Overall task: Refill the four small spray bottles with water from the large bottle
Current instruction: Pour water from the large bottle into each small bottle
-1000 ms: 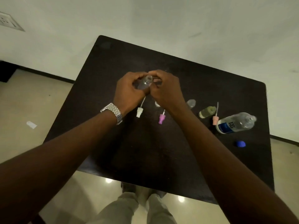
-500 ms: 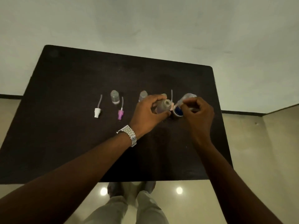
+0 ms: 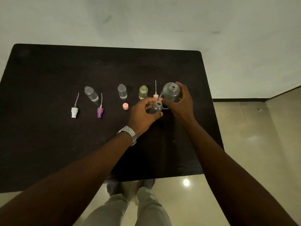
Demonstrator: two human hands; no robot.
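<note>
My left hand (image 3: pixel 143 113) grips a small clear spray bottle (image 3: pixel 157 108), uncapped and upright, near the table's right side. My right hand (image 3: pixel 180 103) holds the large clear water bottle (image 3: pixel 171 92), open-mouthed and upright, just behind and to the right of it. Three more uncapped small bottles stand in a row: a clear one (image 3: pixel 91 94) at the left, a clear one (image 3: pixel 122 93) in the middle, a greenish one (image 3: pixel 143 92) beside my hands.
Spray heads with dip tubes lie on the dark table (image 3: pixel 48 136): a white head (image 3: pixel 74 111), a purple head (image 3: pixel 100 111), a pink head (image 3: pixel 155 95). A round pink cap (image 3: pixel 125 106) lies near the middle. The table's right edge is close to my right arm.
The view has swung toward the table's right side. My right hand has taken hold of the large bottle and stood it upright. My left hand has carried the small bottle next to it.
</note>
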